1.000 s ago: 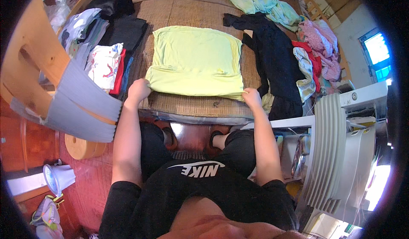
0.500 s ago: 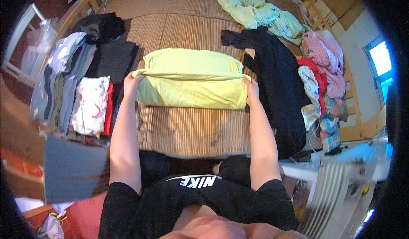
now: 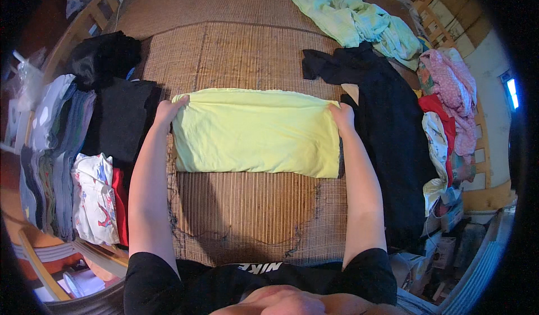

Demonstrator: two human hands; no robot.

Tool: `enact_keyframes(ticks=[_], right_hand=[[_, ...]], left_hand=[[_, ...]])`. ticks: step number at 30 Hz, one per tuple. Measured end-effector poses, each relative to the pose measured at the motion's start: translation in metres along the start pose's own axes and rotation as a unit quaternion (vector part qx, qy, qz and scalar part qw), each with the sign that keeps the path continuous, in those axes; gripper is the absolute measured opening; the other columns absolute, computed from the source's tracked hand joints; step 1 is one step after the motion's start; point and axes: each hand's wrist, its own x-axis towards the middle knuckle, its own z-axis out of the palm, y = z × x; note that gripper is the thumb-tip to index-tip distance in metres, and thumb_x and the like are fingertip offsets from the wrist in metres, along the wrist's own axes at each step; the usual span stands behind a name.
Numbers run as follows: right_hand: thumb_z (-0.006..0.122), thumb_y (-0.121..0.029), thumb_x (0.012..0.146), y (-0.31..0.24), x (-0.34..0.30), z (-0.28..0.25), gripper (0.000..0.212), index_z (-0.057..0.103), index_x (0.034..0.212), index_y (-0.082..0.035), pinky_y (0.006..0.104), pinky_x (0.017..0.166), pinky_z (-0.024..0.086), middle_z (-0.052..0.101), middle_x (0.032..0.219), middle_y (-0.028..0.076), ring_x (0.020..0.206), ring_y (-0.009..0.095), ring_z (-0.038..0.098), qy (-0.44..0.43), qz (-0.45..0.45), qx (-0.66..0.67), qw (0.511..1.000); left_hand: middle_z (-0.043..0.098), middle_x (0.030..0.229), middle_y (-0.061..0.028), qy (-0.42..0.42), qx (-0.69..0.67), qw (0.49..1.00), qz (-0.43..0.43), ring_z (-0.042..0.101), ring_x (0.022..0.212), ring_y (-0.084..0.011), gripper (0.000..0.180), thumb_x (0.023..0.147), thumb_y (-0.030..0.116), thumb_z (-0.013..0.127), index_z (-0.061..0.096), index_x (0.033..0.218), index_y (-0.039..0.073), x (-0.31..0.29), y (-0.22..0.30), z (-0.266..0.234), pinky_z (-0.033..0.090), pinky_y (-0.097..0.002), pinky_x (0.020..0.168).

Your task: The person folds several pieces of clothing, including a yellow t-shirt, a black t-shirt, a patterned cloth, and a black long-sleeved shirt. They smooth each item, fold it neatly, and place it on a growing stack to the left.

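A pale yellow cloth (image 3: pixel 255 135), folded into a wide rectangle, lies on the woven bamboo mat (image 3: pixel 247 214). I cannot make out what kind of garment or cloth it is. My left hand (image 3: pixel 170 110) is closed on its far left corner, thumb on top. At the far right corner, my right hand (image 3: pixel 343 117) pinches the cloth in the same way. Both arms reach forward, and the far edge runs nearly straight between the hands. Light creases cross the top layer.
On the left stand stacks of folded clothes (image 3: pixel 64 152), black folded cloth (image 3: pixel 120 115) and a white patterned garment (image 3: pixel 95 197). To the right lie a black garment (image 3: pixel 387 146), a pink dotted cloth (image 3: pixel 452 96) and a pale green bundle (image 3: pixel 353 17). Wooden rails (image 3: pixel 483 163) border the bed.
The fold line my hands held across the cloth's middle now lies at its far edge, covering the far part. The yellow cloth has become one smooth rectangle. The view has shifted.
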Motion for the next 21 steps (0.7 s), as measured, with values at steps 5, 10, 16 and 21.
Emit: enact_keyframes(ticks=[5, 10, 16, 21], right_hand=[[0.062, -0.034, 0.076, 0.009, -0.015, 0.005, 0.049, 0.051, 0.102, 0.007, 0.039, 0.071, 0.047, 0.058, 0.087, 0.022, 0.078, 0.035, 0.058, 0.158, -0.087, -0.135, 0.974], [0.062, -0.036, 0.077, -0.004, -0.089, 0.0, 0.069, 0.029, 0.122, 0.006, 0.0463, 0.085, 0.041, 0.034, 0.119, 0.034, 0.104, 0.046, 0.044, 0.052, -0.015, -0.244, 0.968], [0.059, -0.016, 0.078, -0.001, -0.147, -0.004, 0.06, 0.024, 0.122, 0.004, 0.0455, 0.086, 0.041, 0.047, 0.107, 0.033, 0.101, 0.046, 0.047, -0.038, 0.006, -0.216, 0.976], [0.06, -0.01, 0.076, 0.017, -0.141, -0.013, 0.051, 0.031, 0.115, 0.005, 0.0429, 0.082, 0.044, 0.053, 0.101, 0.031, 0.098, 0.041, 0.052, -0.04, 0.006, -0.18, 0.983]], left_hand=[[0.062, 0.081, -0.0191, 0.173, 0.186, 0.96, 0.12, 0.061, 0.075, -0.0306, 0.059, 0.072, 0.046, 0.064, 0.056, 0.098, -0.006, -0.022, 0.0, 0.009, 0.047, -0.0375, 0.068], [0.057, 0.096, -0.023, 0.224, 0.265, 0.92, 0.183, 0.057, 0.088, -0.0367, 0.064, 0.069, 0.043, 0.067, 0.046, 0.109, -0.002, -0.086, -0.027, 0.018, 0.045, -0.0425, 0.077], [0.061, 0.09, -0.0222, 0.104, 0.283, 0.951, 0.074, 0.06, 0.085, -0.0341, 0.053, 0.068, 0.04, 0.069, 0.056, 0.095, -0.004, -0.114, -0.037, 0.018, 0.047, -0.0406, 0.073], [0.064, 0.083, -0.0152, 0.047, 0.149, 0.988, 0.011, 0.063, 0.076, -0.0233, 0.055, 0.068, 0.042, 0.071, 0.061, 0.093, -0.005, -0.123, -0.033, 0.001, 0.048, -0.0347, 0.068]])
